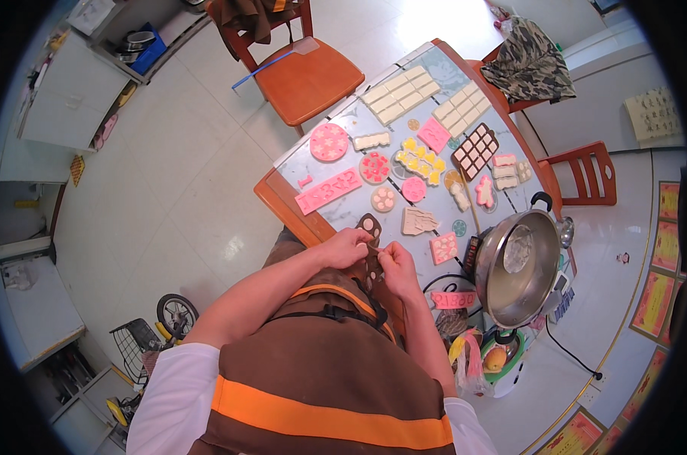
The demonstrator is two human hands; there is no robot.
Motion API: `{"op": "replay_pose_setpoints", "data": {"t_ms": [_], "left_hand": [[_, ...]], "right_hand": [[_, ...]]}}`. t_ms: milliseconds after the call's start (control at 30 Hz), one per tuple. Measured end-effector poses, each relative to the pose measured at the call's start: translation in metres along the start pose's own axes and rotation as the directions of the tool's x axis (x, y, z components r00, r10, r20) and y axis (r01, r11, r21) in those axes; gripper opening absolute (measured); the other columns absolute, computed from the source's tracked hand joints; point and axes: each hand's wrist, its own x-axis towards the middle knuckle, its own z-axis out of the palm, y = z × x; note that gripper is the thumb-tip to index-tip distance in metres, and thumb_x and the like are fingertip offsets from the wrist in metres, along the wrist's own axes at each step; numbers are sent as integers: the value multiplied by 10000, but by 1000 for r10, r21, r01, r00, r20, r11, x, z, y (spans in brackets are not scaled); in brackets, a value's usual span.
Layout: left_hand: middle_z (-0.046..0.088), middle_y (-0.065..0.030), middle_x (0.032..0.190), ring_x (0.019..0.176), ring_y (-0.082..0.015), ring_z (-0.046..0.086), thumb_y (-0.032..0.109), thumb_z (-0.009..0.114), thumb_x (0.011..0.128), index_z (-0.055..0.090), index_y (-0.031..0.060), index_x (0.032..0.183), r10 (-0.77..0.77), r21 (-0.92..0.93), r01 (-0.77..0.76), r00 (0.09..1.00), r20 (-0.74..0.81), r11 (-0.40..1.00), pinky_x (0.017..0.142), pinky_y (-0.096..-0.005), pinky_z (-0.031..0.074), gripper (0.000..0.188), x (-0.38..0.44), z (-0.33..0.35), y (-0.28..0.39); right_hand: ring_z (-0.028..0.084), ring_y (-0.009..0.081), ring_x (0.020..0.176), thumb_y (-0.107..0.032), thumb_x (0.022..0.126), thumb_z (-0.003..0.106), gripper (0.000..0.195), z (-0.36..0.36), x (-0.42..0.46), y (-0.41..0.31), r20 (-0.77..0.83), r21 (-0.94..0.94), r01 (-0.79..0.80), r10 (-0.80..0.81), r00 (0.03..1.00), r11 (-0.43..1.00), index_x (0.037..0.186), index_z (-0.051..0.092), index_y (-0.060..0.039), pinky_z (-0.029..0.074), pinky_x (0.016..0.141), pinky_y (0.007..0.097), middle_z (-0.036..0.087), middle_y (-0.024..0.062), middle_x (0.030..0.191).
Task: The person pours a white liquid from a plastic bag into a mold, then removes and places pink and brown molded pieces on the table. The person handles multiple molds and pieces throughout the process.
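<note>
My left hand [347,248] and my right hand [399,269] meet at the near edge of the table, their fingertips close together. Between them lies a brown silicone mold [369,225] with round pale fillings, which both hands grip; my fingers cover its middle part. Beyond the hands, on the tabletop, is a pink number-shaped mold [329,191]. A cream-coloured ridged piece [419,220] and a square pink mold [444,248] sit right of them. Farther back are a round pink mold with stars [328,142], a mold with yellow pieces [420,161] and a dark brown grid mold [475,151].
A large steel pot [494,284] with a clear bowl [519,249] inside stands at the table's right, beside a power cord [570,351]. Wooden chairs surround the table; one seat [306,79] holds a blue-handled fly swatter [272,63]. A small bicycle [177,316] stands at lower left.
</note>
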Motion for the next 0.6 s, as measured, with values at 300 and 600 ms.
{"op": "replay_pose_setpoints", "data": {"t_ms": [300,600], "left_hand": [[675,-149,950,897,-198,653,111,595,852,638,12,1150,186,400,-146,981,-62,905,804,-314,514,317,-14,15,34],[679,-194,1023,969,-326,654,212,701,753,673,21,1110,140,334,-98,984,-106,937,853,-372,512,406,-17,16,32]], "right_hand": [[568,94,593,-70,815,715,155,-2,17,-2,-99,48,-256,259,961,966,754,590,-1,456,516,229,624,39,707],[592,108,622,22,766,697,106,-3,17,12,-155,192,-250,281,947,949,825,609,18,476,549,236,640,51,724]]}}
